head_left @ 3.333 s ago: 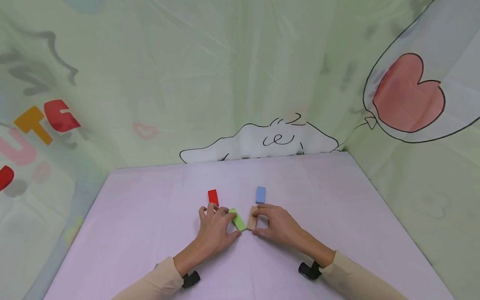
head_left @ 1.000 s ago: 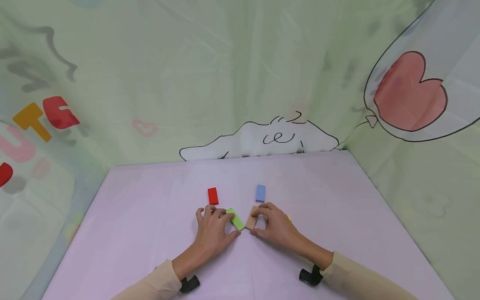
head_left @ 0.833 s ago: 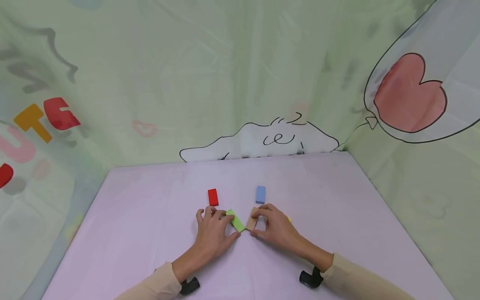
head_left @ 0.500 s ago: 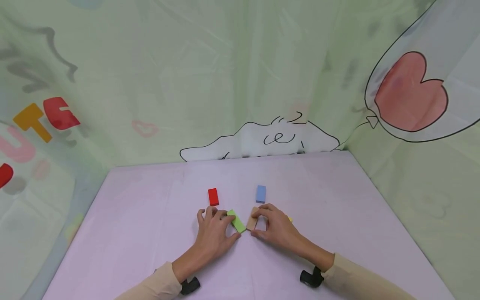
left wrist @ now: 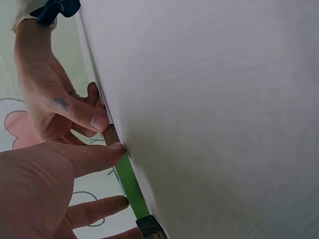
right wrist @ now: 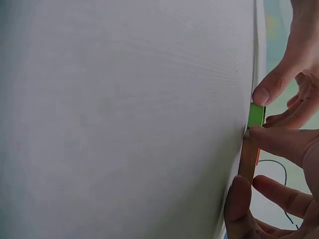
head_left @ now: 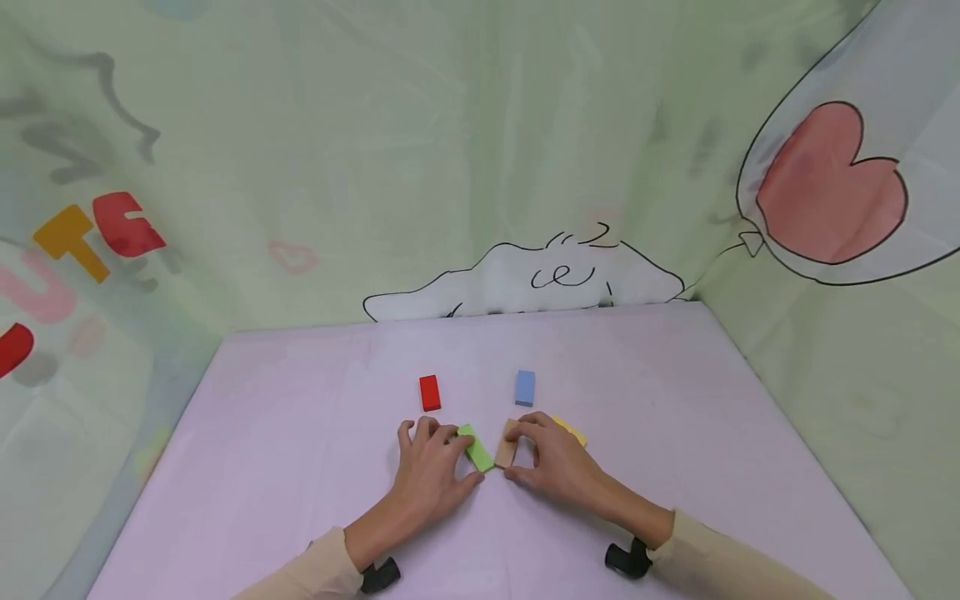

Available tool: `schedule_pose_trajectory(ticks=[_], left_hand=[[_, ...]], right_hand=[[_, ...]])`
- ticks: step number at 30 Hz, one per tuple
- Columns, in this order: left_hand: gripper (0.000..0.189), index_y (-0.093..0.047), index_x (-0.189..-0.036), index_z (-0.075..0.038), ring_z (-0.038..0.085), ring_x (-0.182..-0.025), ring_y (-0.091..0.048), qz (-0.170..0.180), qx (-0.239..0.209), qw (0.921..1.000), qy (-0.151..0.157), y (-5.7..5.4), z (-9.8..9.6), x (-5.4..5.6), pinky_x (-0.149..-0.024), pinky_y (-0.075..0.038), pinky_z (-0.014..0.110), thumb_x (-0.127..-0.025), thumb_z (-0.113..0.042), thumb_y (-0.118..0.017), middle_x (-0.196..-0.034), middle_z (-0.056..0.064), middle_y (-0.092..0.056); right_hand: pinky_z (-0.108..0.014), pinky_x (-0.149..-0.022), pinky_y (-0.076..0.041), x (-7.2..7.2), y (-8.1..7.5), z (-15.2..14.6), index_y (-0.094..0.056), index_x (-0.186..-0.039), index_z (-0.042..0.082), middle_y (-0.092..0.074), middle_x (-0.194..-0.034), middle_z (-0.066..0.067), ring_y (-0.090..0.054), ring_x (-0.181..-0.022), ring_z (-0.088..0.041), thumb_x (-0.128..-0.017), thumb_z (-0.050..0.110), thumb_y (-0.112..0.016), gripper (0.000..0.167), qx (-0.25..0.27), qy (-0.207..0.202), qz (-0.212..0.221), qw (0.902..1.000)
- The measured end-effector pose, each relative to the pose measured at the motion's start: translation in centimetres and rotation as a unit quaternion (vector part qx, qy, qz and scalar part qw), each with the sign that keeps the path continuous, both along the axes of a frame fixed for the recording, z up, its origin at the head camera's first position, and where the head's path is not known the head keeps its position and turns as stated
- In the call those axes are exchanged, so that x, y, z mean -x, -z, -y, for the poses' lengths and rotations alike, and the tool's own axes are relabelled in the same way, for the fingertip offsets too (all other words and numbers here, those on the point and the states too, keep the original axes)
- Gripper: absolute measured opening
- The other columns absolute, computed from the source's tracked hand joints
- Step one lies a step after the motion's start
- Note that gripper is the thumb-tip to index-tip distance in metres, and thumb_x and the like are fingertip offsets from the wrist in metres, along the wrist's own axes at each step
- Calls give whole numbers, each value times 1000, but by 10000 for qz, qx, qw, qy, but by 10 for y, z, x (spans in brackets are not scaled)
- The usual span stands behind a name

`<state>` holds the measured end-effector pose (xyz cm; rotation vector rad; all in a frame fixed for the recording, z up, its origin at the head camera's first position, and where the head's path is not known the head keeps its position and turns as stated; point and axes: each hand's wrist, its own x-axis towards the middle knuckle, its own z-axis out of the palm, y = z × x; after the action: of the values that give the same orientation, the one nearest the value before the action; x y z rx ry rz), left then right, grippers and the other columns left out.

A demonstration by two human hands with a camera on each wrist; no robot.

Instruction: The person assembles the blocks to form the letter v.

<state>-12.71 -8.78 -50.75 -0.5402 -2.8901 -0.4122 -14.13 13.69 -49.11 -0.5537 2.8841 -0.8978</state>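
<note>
My left hand [head_left: 429, 468] pinches a flat green block [head_left: 476, 448] between thumb and index finger, thumb at its near end. A tan wooden block [head_left: 506, 444] is pinched the same way by my right hand [head_left: 558, 458]. On the purple-white table the near ends of the two blocks meet, and their far ends spread apart in a V. From the left wrist, the green block [left wrist: 130, 184] lies with its edge along the table, a dark block [left wrist: 149, 226] close to its end. The right wrist view shows the tan block [right wrist: 247, 158] end to end with the green one.
A red block [head_left: 430, 392] lies beyond my left hand, and a blue block [head_left: 525, 388] beyond the tan one. Partly hidden behind my right hand is a yellow block [head_left: 572, 432]. A printed cloth [head_left: 465, 167] hangs behind the table [head_left: 315, 383] and at both sides.
The yellow block, hidden at first, shows more and more past my right hand. The green and tan blocks stay pinched with only small shifts; their near ends now meet. The view drifts slightly.
</note>
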Motion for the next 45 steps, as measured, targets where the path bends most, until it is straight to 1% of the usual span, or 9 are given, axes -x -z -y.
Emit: schedule_pose_trajectory(ticks=[11,19,23,27,32,35,37,41,45], left_hand=[[44,-79,-118,-22,28,-115,-54,4,79,10000,18,-2,0,-3,-107,-33,64,-82,-47,-88,-122,5,-77],[46,-78,-118,-22,27,-115,-56,-81,177,9998,67,-2,2,-3,-108,-33,64,-82,-49,-87,-121,4,-77],[53,-74,-124,-21,27,-114,-54,-115,208,9997,71,-1,2,-3,-106,-34,63,-82,-52,-87,-123,5,-76],[70,-66,-139,-20,28,-117,-52,-149,294,9994,59,-1,2,-3,-103,-34,60,-82,-55,-85,-128,6,-73],[68,-63,-143,-21,30,-121,-52,-613,318,9976,46,-4,3,-3,-101,-35,56,-87,-55,-78,-134,7,-68],[55,-67,-137,-21,31,-124,-53,-902,192,9953,284,-5,4,-5,-101,-36,57,-91,-48,-76,-137,7,-67],[50,-68,-135,-22,32,-127,-53,-903,203,9942,547,-6,4,-8,-103,-37,58,-92,-44,-76,-139,6,-66],[47,-67,-138,-25,33,-134,-52,-518,500,9915,1084,-9,1,-17,-105,-41,57,-95,-42,-75,-147,6,-64],[50,-62,-143,-28,36,-140,-51,-260,795,9839,1581,-10,-1,-25,-107,-45,57,-96,-43,-73,-155,5,-58]], right_hand=[[-16,-58,-41,-3,2,-2,-74,-113,13,-68,-131,-10,-44,-65,3,-79,25,-94,41,-76,-146,-132,9998],[-17,-59,-41,-3,1,-2,-74,-115,11,-67,-132,-11,-44,-64,2,-79,25,-94,43,-18,-159,-33,9999],[-17,-60,-41,-2,1,-2,-71,-121,9,-65,-134,-12,-44,-65,1,-78,27,-96,53,-31,-182,25,9998],[-17,-61,-42,-2,1,-2,-63,-134,2,-63,-136,-14,-45,-67,0,-77,29,-96,71,-49,-138,91,9999],[-18,-62,-42,-1,-1,-3,-56,-142,-1,-63,-133,-15,-46,-68,-1,-77,30,-96,83,87,39,194,9998],[-19,-61,-42,2,-3,-6,-59,-140,1,-65,-127,-12,-45,-67,1,-78,30,-95,77,206,109,77,9997],[-19,-61,-42,5,-5,-9,-63,-136,3,-66,-123,-11,-45,-66,1,-80,27,-94,68,312,91,-74,9994],[-19,-61,-42,16,-7,-15,-68,-126,3,-69,-112,-11,-47,-64,0,-84,21,-90,51,582,107,-261,9979],[-19,-61,-41,32,-8,-24,-69,-125,3,-69,-103,-13,-49,-65,-4,-87,18,-88,45,739,135,-350,9966]])
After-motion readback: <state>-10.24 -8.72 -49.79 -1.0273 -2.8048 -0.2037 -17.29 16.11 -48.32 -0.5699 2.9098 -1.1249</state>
